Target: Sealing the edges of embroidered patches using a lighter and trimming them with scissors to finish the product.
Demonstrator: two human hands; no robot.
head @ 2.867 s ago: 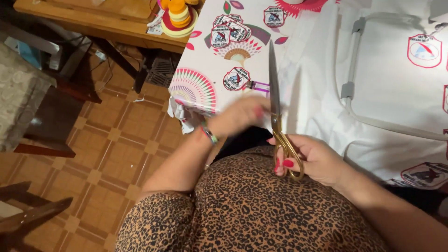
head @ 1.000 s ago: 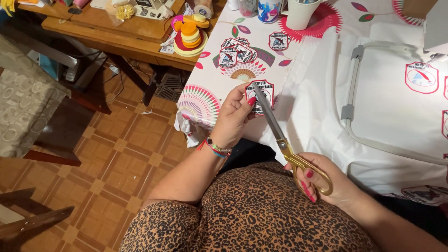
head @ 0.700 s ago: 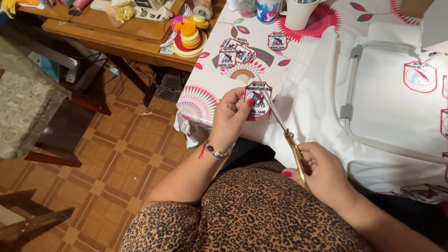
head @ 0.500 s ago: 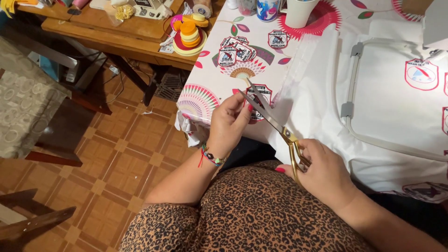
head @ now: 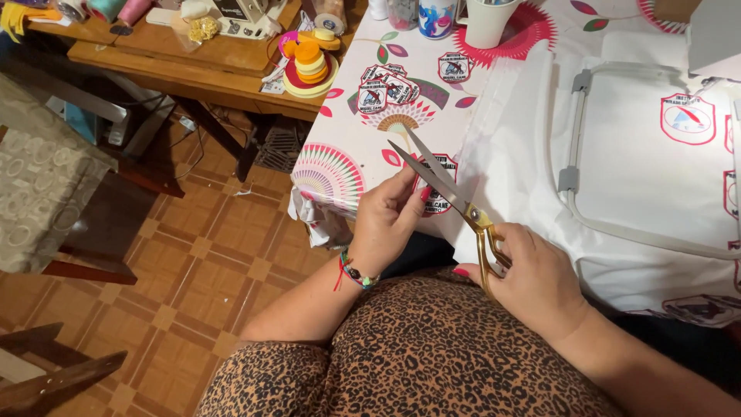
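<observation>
Left hand (head: 390, 224): I pinch the patch (head: 438, 191) by its edge, held up off the table (head: 347, 131) so the blades can get round it.
Right hand (head: 532, 274): my fingers are through the gold loops of the scissors (head: 448, 189), blades parted across the patch.
Patch: between both hands, at the table's near edge.
Hoop (head: 656, 154): lies on white cloth to my right, well apart.

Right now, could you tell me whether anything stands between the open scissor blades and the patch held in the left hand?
Nothing visible does: the scissors, held in the right hand, lie with blades open directly over the patch, which the left hand pinches at its edge.
</observation>
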